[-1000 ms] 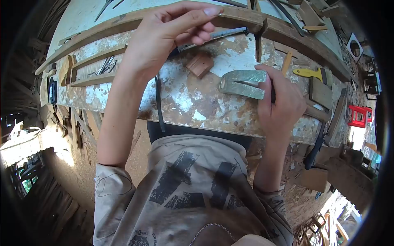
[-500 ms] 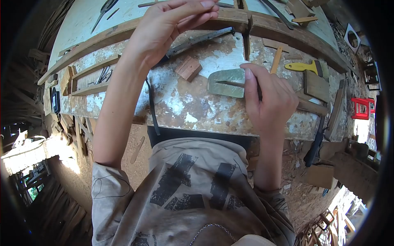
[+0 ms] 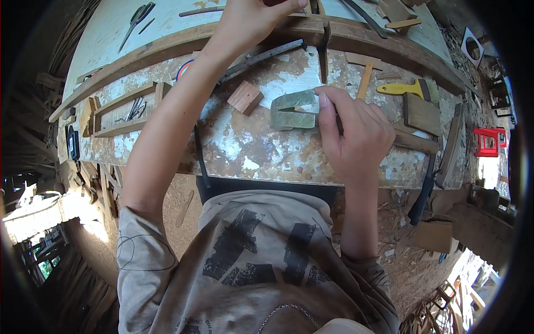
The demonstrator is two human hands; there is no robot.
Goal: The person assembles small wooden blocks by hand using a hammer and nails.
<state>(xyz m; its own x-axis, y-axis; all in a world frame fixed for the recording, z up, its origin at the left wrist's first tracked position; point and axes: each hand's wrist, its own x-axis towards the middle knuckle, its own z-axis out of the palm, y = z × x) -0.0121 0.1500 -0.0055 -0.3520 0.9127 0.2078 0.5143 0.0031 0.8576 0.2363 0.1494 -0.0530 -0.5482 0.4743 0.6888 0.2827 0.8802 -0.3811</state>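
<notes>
Between the thumb and fingers of the right hand (image 3: 359, 125), a slotted green block (image 3: 300, 120) is being gripped by its right end, its other end pointing left, away from the palm. Whether its underside is touching the desk (image 3: 245, 147) I cannot tell. Past that free end, to the left of the right hand, a reddish wood cube (image 3: 245, 98) is lying loose. Farther off, the left hand (image 3: 250, 21) is hanging over a long beam (image 3: 303, 29); its fingertips are partly lying outside the view, so whether they are holding anything I cannot tell. On the near side of that hand, a grey ruler (image 3: 264, 59) is lying slantwise. To the right of the right hand, a yellow brush (image 3: 399, 89) is resting. Holding seems to be the step in hand, the right hand steadying the block; the next move, I judge, is calling for a firm right grip and free space beside the cube.
</notes>
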